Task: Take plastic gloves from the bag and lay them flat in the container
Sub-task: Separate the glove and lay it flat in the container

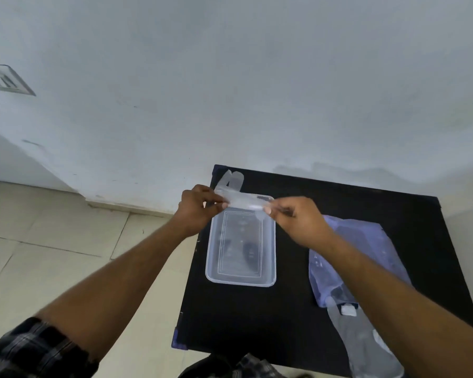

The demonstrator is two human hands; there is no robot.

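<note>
A clear plastic glove (pixel 242 200), folded into a narrow strip, is stretched between my two hands above the far end of the container. My left hand (pixel 195 210) pinches its left end and my right hand (pixel 295 222) pinches its right end. The clear rectangular container (pixel 241 281) lies on the black table (pixel 257 323) below them. The bluish transparent bag (pixel 366 241) lies to the right, partly hidden under my right forearm. Another clear glove (pixel 363 347) sticks out of the bag's near end toward the table's front edge.
A further flat clear glove (pixel 232 179) lies at the table's far left corner. The white wall stands right behind the table. Beige floor tiles (pixel 52 241) lie to the left. A vent plate (pixel 4 79) sits on the wall at far left.
</note>
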